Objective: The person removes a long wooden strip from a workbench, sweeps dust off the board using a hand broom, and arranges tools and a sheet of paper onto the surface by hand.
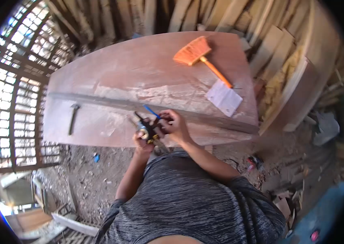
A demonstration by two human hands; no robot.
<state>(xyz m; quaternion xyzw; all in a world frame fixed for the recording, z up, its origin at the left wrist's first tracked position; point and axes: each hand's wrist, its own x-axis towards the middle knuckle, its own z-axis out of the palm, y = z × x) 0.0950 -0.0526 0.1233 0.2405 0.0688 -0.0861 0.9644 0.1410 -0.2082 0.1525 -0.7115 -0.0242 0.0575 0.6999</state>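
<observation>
Close to my body, above the near edge of the table, my left hand (142,140) is closed around a dark tool (149,129) with yellow parts. My right hand (172,125) is at the tool's right side, its fingers bent around the upper end of a thin blue object (151,111). Whether that is a pen or part of the tool I cannot tell. Behind both hands a long grey wooden strip (208,119) lies across the reddish, dusty table (131,65). The exact grip of the fingers is partly blurred.
A hammer (72,119) lies at the table's left. An orange brush (194,52) and a sheet of paper (224,97) lie at the right. Wooden planks (273,49) lean behind, a lattice wall (15,101) stands left, and debris covers the ground (90,179).
</observation>
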